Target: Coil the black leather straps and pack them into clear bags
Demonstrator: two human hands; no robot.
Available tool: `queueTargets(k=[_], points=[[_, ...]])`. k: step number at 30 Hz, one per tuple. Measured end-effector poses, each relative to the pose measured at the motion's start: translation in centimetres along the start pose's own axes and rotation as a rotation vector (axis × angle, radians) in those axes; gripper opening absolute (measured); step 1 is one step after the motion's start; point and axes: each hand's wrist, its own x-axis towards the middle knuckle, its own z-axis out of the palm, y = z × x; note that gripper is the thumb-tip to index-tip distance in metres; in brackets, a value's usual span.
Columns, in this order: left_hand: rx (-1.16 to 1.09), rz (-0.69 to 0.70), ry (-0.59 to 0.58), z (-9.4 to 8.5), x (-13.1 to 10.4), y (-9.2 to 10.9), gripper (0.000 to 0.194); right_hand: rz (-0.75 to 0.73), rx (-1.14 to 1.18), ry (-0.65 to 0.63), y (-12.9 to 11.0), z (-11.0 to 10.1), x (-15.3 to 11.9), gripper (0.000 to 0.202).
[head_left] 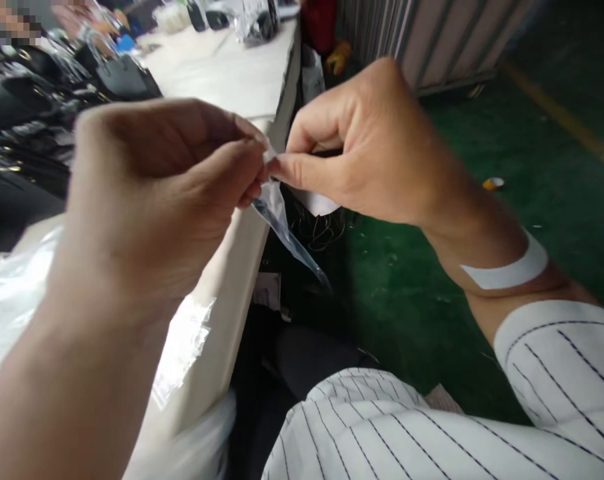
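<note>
Between my two hands, over the table's edge, hangs a small clear plastic bag point(287, 230), its narrow lower end trailing down to the right. My left hand point(167, 167) pinches the bag's upper part between thumb and fingers. Meeting it from the right, my right hand point(352, 143) pinches the same top edge with thumb and forefinger. Whether anything is inside the bag's top is hidden by the fingertips. Below my left wrist, a stack of small clear bags point(185, 347) lies on the pale table point(247, 267).
Dark handbags point(125, 77) crowd the far left. Wrapped items point(256, 23) stand at the table's far end. Clear plastic sheeting point(12, 300) lies at the left. A wheeled cart point(452, 40) stands behind on the green floor point(407, 320), where an orange roll point(493, 183) lies.
</note>
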Motion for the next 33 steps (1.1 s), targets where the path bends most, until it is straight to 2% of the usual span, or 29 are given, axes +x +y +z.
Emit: queueTargets(k=[2, 5, 7, 9, 11, 14, 18, 20, 23, 25, 27, 30, 33], points=[[-0.017, 0.065, -0.031, -1.5, 0.9, -0.6, 0.017, -0.063, 0.232, -0.024, 0.1, -0.6, 0.1, 0.064], [-0.101, -0.071, 0.104, -3.4, 1.6, -2.8, 0.022, -0.07, 0.543, 0.015, 1.0, -1.6, -1.2, 0.035], [-0.143, -0.159, 0.054, -3.1, 2.1, -4.1, 0.032, -0.017, 0.603, 0.07, 1.9, -1.9, -1.7, 0.025], [-0.218, -0.135, -0.037, -1.5, 2.2, -4.3, 0.035, 0.01, 0.565, 0.068, 2.1, -1.8, -1.6, 0.019], [-0.297, -0.089, -0.131, 0.2, 1.6, -3.6, 0.035, -0.01, 0.447, 0.019, 1.6, -1.4, -1.4, 0.014], [-0.336, -0.07, -0.192, 1.2, 0.7, -2.4, 0.033, -0.061, 0.309, -0.056, 0.6, -0.7, -1.5, 0.011], [-0.288, -0.133, -0.067, 0.2, 0.4, -3.3, 0.032, -0.008, 0.404, -0.111, 0.7, -0.5, -2.6, 0.023], [-0.285, -0.166, -0.029, -0.1, 0.1, -4.3, 0.031, 0.023, 0.408, -0.097, 0.7, 0.0, -2.7, 0.02], [-0.276, -0.177, -0.048, 0.1, -0.5, -5.4, 0.026, -0.091, 0.34, -0.064, -0.1, 1.2, -1.8, 0.016], [-0.272, -0.19, -0.043, -0.3, -0.8, -5.9, 0.025, -0.171, 0.317, -0.095, -0.9, 1.7, -1.1, 0.018], [-0.289, -0.238, 0.008, -1.5, -0.8, -6.5, 0.028, -0.162, 0.312, -0.122, -1.5, 1.6, -0.8, 0.018], [-0.317, -0.318, 0.081, -3.6, -0.8, -7.0, 0.032, -0.1, 0.263, -0.095, -1.7, 0.7, -0.8, 0.016], [-0.324, -0.312, 0.017, -4.5, -1.0, -6.2, 0.03, -0.152, 0.111, -0.077, -1.7, 0.4, -0.2, 0.013]])
